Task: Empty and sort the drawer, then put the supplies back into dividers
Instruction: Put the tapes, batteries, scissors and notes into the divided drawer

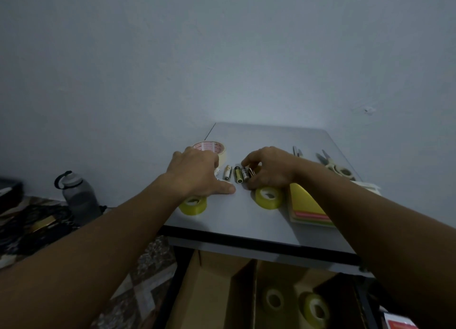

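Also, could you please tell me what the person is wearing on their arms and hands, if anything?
Nothing that shows. The left forearm and right forearm are bare right to the frame edge, with no sleeves in view. The left hand and right hand have no gloves, and no watch, bracelet or ring is visible at the wrists or on the backs of the hands.

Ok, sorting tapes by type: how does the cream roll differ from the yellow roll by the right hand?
The cream roll is matte with a red-printed core; the yellow roll is glossy with a plain core. The left hand partly hides the cream roll; the yellow roll shows nearly whole. Both lie flat, hole up.
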Tool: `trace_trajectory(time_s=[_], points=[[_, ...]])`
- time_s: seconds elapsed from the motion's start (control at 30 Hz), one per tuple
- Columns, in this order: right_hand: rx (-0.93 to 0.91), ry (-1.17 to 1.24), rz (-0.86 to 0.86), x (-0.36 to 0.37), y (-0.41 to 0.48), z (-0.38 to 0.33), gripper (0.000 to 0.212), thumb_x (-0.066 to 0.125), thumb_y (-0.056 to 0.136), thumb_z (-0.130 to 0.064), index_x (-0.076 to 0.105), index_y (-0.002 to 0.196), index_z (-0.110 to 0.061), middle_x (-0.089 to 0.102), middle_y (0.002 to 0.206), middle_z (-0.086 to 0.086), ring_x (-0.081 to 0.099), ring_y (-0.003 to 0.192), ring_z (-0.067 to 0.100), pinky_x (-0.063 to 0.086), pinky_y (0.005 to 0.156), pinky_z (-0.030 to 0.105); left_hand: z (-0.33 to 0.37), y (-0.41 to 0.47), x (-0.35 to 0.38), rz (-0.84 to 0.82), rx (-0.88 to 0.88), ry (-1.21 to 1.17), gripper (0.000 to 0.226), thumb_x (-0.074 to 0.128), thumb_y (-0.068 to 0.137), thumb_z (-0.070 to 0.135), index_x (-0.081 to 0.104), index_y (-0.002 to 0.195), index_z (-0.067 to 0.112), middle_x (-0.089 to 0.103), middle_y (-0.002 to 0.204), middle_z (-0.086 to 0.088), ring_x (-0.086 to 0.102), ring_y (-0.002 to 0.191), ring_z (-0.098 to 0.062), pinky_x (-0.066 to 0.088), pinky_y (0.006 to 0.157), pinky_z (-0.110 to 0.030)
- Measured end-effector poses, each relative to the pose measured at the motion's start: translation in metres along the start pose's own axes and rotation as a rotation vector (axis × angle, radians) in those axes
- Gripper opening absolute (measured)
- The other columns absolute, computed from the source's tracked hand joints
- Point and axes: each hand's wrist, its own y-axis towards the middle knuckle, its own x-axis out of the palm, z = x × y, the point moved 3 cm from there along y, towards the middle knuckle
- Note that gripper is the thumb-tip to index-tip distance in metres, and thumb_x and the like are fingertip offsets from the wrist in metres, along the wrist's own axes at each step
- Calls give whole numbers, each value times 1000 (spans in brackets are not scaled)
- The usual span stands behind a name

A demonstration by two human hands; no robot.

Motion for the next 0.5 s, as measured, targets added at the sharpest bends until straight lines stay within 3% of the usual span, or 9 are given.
trace_trajectory(time_s=[0.23, 0.4, 0.5], points=[[-15, -6, -22, -5, 2, 0, 65, 76, 83, -32, 51, 141, -17, 63, 131, 2, 59, 116, 20, 44, 94, 30, 0, 4, -1, -4, -6, 9, 73, 67, 74, 73, 57, 128, 25, 61, 129, -2, 54, 118, -27, 42, 95, -42], [-15, 13, 14, -3, 1, 0, 63, 75, 83, -36, 54, 139, -19, 63, 129, 1, 59, 115, 20, 47, 99, 34, -2, 3, 0, 24, -33, -54, 47, 67, 85, 49, 58, 124, 26, 62, 123, -4, 54, 113, -27, 42, 94, -41], [-16, 8, 15, -1, 1, 1, 63, 74, 83, -40, 52, 140, -20, 62, 131, 0, 58, 115, 21, 47, 101, 39, 0, 2, 1, 38, -51, -77, 46, 66, 85, 49, 59, 123, 25, 62, 122, -5, 54, 113, -27, 42, 96, -42]])
